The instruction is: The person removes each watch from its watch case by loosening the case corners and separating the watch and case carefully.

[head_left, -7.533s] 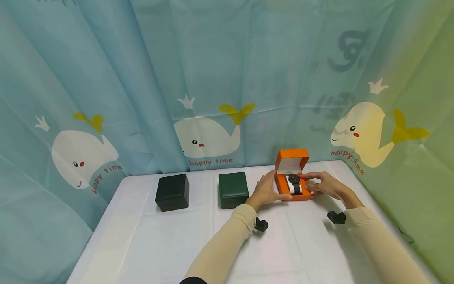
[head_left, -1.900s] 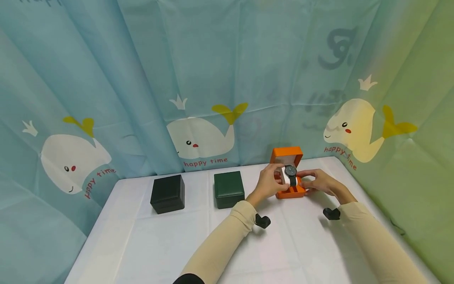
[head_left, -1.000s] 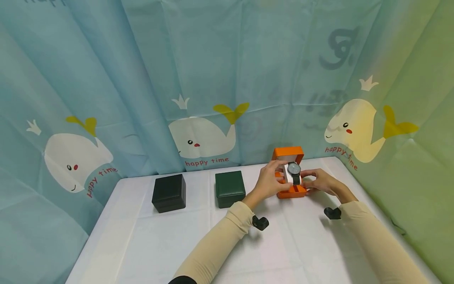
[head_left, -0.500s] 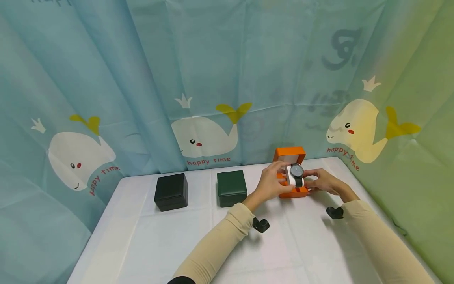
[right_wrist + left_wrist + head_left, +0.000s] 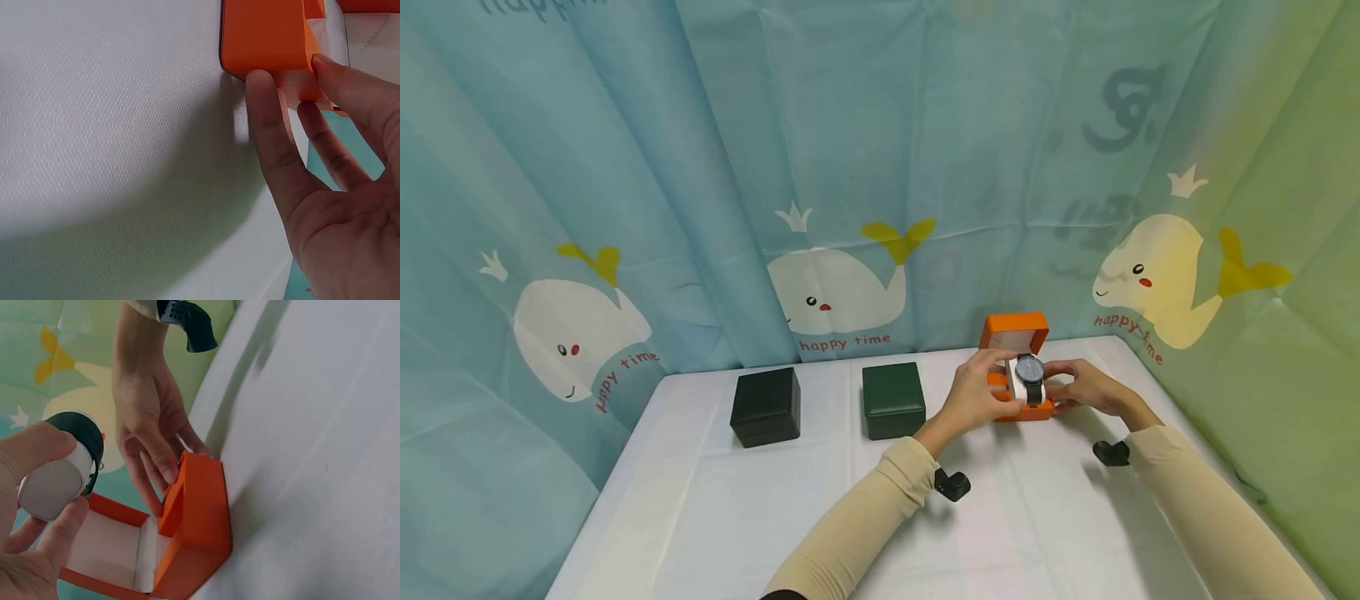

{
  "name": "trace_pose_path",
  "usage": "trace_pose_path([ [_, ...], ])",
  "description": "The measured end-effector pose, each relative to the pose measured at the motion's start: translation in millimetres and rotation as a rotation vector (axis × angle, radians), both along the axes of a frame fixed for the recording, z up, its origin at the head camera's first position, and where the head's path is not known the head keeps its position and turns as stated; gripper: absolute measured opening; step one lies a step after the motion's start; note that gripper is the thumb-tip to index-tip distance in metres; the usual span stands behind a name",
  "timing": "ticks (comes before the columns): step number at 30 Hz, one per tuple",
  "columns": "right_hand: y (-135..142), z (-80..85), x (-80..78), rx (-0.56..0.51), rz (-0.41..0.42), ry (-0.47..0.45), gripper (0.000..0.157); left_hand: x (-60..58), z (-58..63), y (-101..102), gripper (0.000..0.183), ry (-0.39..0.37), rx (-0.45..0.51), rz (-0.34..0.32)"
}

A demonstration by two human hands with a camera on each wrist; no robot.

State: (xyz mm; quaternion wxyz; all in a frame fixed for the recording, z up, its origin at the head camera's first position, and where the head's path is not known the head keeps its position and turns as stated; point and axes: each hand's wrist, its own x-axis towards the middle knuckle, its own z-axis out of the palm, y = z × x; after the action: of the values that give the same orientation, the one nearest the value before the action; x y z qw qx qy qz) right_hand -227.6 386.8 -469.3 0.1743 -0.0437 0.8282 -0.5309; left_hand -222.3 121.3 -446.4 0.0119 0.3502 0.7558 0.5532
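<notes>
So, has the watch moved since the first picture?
Yes, it moved up: the watch sat inside the orange box, and now the left hand holds it above that box.

Watch (image 5: 1030,368) and white cushion (image 5: 53,487) are sitting up out of orange box (image 5: 209,506) now; at the earliest look they were lying in it. Left grip (image 5: 973,393) is holding the cushion instead of touching the box's left side. Over the last two seconds, watch is shifting slightly right relative to the box, its face catching more light and looking paler.
</notes>
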Motion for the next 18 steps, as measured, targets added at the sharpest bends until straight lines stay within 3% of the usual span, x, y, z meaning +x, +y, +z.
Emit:
trace_pose_path([
  [18,-1.1,4.4,8.9,0.064,0.032,0.091,0.058,5.0,-7.4,-2.3,0.066,-0.005,0.004,-0.009],
])
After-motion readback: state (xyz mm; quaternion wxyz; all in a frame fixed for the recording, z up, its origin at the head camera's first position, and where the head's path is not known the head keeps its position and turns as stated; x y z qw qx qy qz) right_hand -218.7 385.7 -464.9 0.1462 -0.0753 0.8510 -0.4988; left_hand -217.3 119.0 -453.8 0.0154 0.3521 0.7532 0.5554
